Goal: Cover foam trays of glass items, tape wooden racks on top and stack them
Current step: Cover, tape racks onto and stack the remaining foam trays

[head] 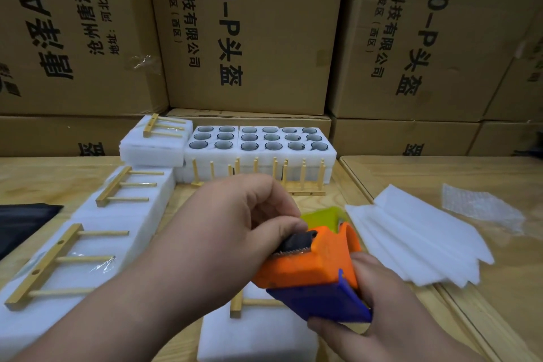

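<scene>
My right hand (379,311) grips an orange and blue tape dispenser (311,270) by its blue handle, low in the middle. My left hand (244,223) pinches at the toothed blade end of the dispenser. Below them lies a covered foam tray (252,341) with a wooden rack (238,303) on top, mostly hidden by my hands. Foam trays with taped wooden racks (53,261) line the left side. At the back, open foam trays (261,153) hold several glass items (249,145), with upright wooden racks (305,179) in front.
A pile of white foam sheets (420,241) lies at the right, with a piece of bubble wrap (476,203) beyond it. A black object (20,220) sits at the left edge. Large cardboard boxes (252,32) wall the back of the wooden table (499,288).
</scene>
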The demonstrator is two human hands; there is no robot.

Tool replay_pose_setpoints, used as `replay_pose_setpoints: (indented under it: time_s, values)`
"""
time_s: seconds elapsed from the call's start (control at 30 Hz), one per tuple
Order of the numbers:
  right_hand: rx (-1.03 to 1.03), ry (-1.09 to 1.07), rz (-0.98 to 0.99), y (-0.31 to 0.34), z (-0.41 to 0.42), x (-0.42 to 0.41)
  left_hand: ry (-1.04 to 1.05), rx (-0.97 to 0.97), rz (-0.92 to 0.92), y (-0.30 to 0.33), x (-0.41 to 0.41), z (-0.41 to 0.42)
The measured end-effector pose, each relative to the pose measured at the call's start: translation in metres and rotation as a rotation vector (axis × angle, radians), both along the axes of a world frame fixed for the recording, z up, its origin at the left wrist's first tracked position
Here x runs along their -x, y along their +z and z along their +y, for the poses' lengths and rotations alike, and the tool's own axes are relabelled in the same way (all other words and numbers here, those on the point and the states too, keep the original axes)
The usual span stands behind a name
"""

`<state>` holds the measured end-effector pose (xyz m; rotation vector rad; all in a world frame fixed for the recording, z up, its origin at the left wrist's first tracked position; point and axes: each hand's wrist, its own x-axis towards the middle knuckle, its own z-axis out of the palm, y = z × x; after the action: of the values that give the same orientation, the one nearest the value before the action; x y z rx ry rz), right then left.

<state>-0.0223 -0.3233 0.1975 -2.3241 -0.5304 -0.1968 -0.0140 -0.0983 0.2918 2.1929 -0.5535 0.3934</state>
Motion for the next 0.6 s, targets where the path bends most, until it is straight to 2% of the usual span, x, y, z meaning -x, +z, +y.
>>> replay_pose_setpoints:
  time_s: [0.17, 0.23, 0.3, 0.4, 0.5, 0.6]
  values:
    - [-0.090, 0.102, 0.077, 0.026, 0.006, -0.010, 0.081, 0.051, 0.110, 0.009, -0.023, 0.002]
    - [-0.204, 0.089, 0.134, 0.042, 0.005, -0.026, 0.128, 0.137, 0.207, 0.015, -0.042, 0.006]
    - [-0.233, 0.076, 0.179, 0.057, 0.001, -0.045, 0.160, 0.254, 0.286, 0.021, -0.058, 0.009]
    - [-0.307, 0.110, 0.246, 0.065, 0.004, -0.063, 0.187, 0.318, 0.338, 0.028, -0.072, 0.008]
    - [-0.384, -0.040, 0.087, 0.058, 0.017, -0.068, 0.169, 0.412, 0.425, 0.030, -0.074, 0.003]
    - [-0.338, -0.113, -0.121, 0.047, 0.022, -0.066, 0.154, 0.392, 0.386, 0.029, -0.070, 0.003]
